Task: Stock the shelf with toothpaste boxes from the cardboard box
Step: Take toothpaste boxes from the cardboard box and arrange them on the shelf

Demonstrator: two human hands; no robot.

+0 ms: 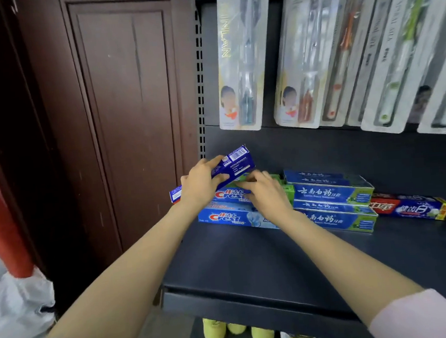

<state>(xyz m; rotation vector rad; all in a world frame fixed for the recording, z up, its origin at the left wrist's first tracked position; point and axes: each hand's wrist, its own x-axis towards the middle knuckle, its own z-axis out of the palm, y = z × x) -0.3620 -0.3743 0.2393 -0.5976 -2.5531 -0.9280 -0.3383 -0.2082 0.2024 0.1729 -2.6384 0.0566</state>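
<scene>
The left hand [200, 185] grips a blue toothpaste box [232, 165], tilted above the stack of toothpaste boxes [233, 217] near the shelf's [249, 259] back left corner. The right hand [264, 192] rests its fingers on the stack, probably steadying it for the newcomer.

Soft, even light fell from above onto the dark metal shelf [249, 259]; its deck carried a dull sheen. Above it, clear plastic toothbrush packs [238, 57] showed glare and edge bending. Below it lay shadow.
</scene>
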